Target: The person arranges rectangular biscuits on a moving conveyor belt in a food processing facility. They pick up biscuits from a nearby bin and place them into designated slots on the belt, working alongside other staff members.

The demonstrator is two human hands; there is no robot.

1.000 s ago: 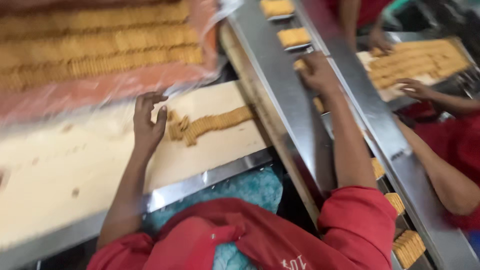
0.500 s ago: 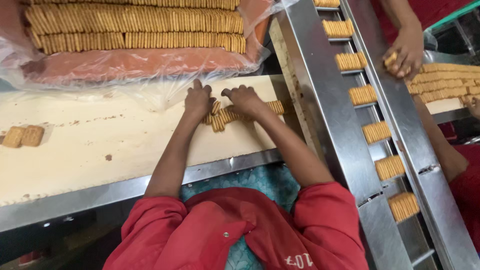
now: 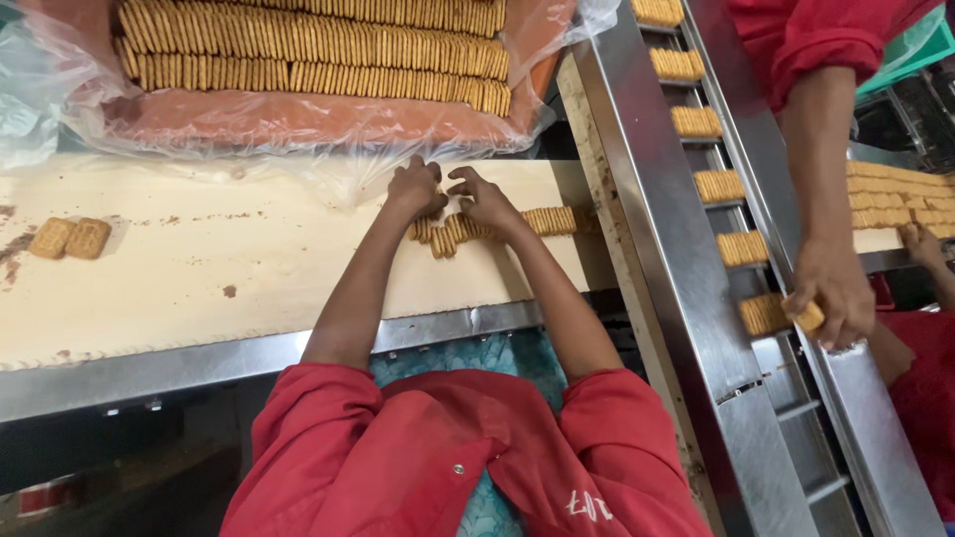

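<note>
Right now —
Left hand (image 3: 416, 189): fingers curled down onto the row of biscuits (image 3: 487, 227).
Right hand (image 3: 484, 199): fingers bent, pressing the same row just beside.
Row: on the pale table (image 3: 249, 268), below the plastic-lined tray (image 3: 298, 119).
Conveyor (image 3: 686, 249): right.

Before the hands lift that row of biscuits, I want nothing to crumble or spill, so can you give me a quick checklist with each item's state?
1. Both hands on the row: left hand and right hand rest on the biscuit row. Ok.
2. Row tidy: biscuits under the fingers lie skewed. Not ok.
3. Firm grip: fingertips hidden. Cannot tell.
4. Table clean: crumbs and two loose biscuits at the left. Not ok.
5. Co-worker's hand apart, at the conveyor. Ok.
</note>
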